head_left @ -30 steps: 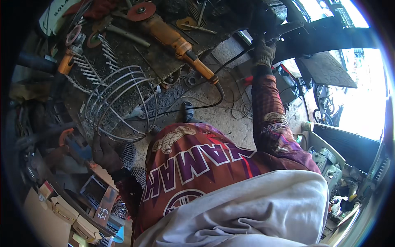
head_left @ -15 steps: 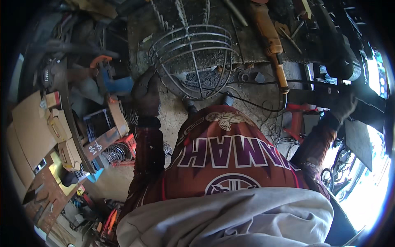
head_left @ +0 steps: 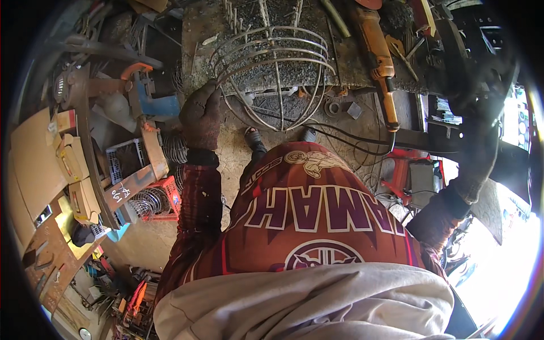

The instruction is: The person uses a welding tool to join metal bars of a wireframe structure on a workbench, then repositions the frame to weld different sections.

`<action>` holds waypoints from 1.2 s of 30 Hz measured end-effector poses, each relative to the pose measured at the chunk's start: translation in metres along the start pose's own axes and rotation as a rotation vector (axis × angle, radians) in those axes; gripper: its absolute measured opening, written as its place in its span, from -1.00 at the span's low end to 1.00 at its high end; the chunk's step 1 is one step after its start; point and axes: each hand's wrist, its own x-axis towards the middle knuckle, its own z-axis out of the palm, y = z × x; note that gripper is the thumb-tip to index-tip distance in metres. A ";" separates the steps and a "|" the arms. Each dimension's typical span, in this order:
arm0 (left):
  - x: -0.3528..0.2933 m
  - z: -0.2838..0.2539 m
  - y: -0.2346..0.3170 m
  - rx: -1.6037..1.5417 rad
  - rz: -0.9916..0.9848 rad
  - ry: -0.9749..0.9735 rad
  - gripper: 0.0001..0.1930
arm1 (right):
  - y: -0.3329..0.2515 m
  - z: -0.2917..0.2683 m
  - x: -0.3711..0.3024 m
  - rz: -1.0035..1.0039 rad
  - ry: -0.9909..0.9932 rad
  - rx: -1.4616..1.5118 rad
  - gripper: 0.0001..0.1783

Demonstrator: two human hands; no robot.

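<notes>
A round cage of bent metal rods (head_left: 277, 96), with several curved rings joined by ribs, overhangs the near edge of the dark workbench (head_left: 198, 62). My left hand (head_left: 202, 116), in a dark work glove, is closed on the cage's left rim. Far to the right, my gloved right hand (head_left: 481, 136) reaches forward beside dark equipment at the bench's right end. Its fingers are lost in shadow and blur, so whether they hold anything is hidden.
An orange angle grinder (head_left: 378, 62) lies on the bench, its cord trailing below. Rod pieces (head_left: 264, 14) stand behind the cage. On the floor are a red stand (head_left: 399, 173) and a red crate (head_left: 170, 198) by coiled wire. Cardboard boxes (head_left: 42, 158) stand left.
My right hand has moved forward, farther from my body. The cage has shifted slightly in the view, with my left hand still at its rim.
</notes>
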 end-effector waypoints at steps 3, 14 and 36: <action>0.000 0.000 -0.002 -0.032 -0.056 -0.023 -0.77 | -0.037 -0.004 0.010 -0.203 0.141 -0.123 -0.42; -0.002 0.002 -0.009 -0.025 0.047 0.019 -0.79 | -0.128 -0.046 0.039 0.402 -0.346 1.173 -0.49; 0.003 -0.001 -0.004 0.155 0.105 -0.015 -0.79 | -0.164 0.006 0.051 -0.363 -0.719 1.102 -0.04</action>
